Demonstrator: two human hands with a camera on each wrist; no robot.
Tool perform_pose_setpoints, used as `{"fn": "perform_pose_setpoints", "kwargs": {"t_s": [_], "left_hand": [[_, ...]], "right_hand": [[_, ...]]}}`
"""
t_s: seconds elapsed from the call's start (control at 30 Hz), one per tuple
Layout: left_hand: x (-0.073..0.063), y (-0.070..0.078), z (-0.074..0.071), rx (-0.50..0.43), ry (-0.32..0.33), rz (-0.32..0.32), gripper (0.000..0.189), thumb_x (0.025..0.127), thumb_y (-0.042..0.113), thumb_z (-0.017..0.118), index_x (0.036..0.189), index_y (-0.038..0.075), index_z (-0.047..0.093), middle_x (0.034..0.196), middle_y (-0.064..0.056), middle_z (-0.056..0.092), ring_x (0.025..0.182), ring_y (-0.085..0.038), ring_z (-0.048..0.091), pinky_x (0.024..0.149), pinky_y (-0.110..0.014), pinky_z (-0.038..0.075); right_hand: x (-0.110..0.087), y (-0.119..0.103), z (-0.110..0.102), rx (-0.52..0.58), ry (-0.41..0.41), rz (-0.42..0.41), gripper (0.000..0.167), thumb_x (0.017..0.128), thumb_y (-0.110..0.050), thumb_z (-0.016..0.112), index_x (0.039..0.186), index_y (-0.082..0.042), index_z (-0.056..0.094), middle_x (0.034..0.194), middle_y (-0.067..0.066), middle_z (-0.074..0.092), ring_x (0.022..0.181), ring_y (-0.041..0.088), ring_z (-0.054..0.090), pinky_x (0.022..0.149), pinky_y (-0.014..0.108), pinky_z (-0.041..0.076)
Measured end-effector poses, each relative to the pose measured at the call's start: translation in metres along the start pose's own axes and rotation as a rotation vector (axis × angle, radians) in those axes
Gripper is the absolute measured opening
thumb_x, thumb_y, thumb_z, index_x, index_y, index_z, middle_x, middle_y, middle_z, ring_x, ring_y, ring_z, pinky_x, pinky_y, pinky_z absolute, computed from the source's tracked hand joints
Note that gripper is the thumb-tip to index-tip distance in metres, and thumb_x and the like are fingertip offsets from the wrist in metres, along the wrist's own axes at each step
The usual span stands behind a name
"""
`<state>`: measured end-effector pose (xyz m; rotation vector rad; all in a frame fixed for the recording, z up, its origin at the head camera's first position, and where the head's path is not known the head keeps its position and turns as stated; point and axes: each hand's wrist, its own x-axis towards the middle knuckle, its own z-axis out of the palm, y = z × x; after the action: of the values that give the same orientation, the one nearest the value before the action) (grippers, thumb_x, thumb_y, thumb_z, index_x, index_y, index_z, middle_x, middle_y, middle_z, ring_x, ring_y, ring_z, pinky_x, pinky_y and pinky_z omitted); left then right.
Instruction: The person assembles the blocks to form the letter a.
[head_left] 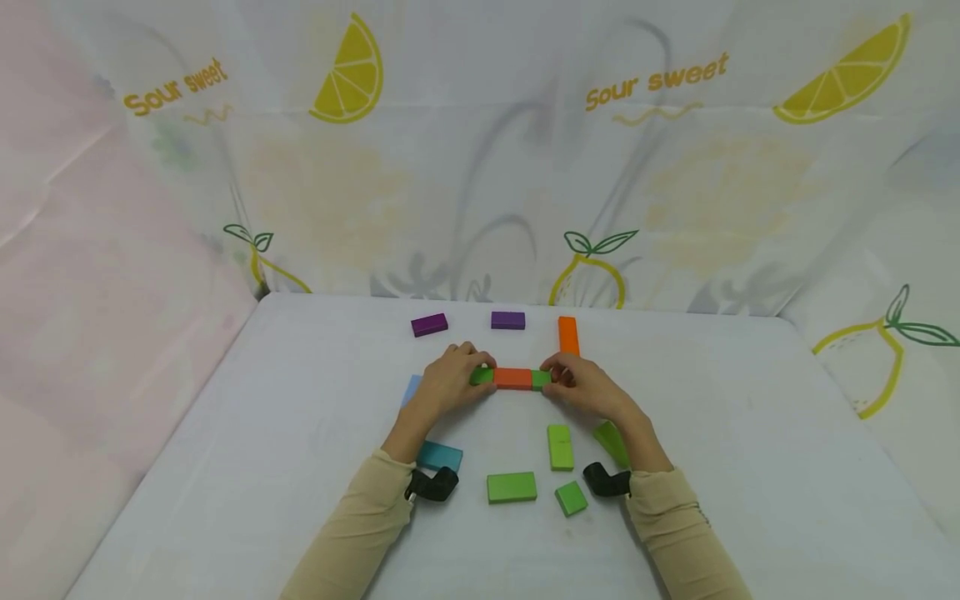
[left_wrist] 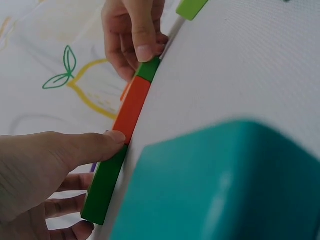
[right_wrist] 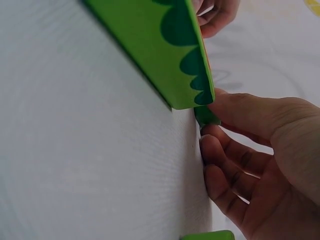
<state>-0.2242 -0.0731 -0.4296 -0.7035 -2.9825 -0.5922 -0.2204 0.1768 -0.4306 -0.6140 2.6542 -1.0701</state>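
Head view: I have three blocks in a straight row over the middle of the desk [head_left: 225,467], end against end, with an orange-red block [head_left: 513,379] between the left green block [head_left: 482,376] and the right green block [head_left: 542,380]. My left grip [head_left: 452,377] pinches the left green block, thumb on the near side and fingers behind; from the left wrist view I can see that thumb's tip lying at the seam with the orange-red block. My right grip [head_left: 587,386] pinches the right green block at the row's other end, thumb and fingers bent round it.

Just past the right grip I see an orange block [head_left: 568,336], its near end hidden by the hand. Farther back lie a dark purple block [head_left: 429,325] and, to its right, a violet block [head_left: 507,321]. A pale blue block [head_left: 411,390] shows partly behind my left wrist, and a teal block [head_left: 440,457] sits nearer me, looming large and blurred in the left wrist view. On the near side I count a tall lime block [head_left: 560,448], a wide green block [head_left: 512,487], a small green block [head_left: 572,498] and a tilted green block [head_left: 612,442] partly covered by my right forearm.
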Motion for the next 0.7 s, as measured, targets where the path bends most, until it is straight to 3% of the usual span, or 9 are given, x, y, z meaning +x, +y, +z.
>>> {"fn": "perform_pose_setpoints", "kwargs": {"t_s": [0.4, 0.7], "left_hand": [[0.000, 0.001, -0.005, -0.026, -0.024, -0.038, 0.029, 0.083, 0.033, 0.072, 0.109, 0.021, 0.067, 0.109, -0.008, 0.057, 0.096, -0.024, 0.050, 0.067, -0.037, 0.051], [-0.001, 0.001, -0.003, -0.049, -0.058, -0.055, 0.044, 0.082, 0.031, 0.073, 0.122, 0.018, 0.060, 0.114, -0.010, 0.055, 0.102, -0.025, 0.049, 0.073, -0.040, 0.052]], "right_hand": [[0.003, -0.002, -0.003, 0.004, -0.011, 0.009, 0.032, 0.090, -0.018, 0.065, 0.119, -0.006, 0.058, 0.097, 0.008, 0.058, 0.086, 0.018, 0.055, 0.079, 0.032, 0.046], [-0.002, -0.002, -0.012, -0.002, 0.097, 0.034, 0.029, 0.094, -0.019, 0.058, 0.118, -0.003, 0.058, 0.096, 0.009, 0.061, 0.085, 0.020, 0.056, 0.073, 0.030, 0.047]]}}
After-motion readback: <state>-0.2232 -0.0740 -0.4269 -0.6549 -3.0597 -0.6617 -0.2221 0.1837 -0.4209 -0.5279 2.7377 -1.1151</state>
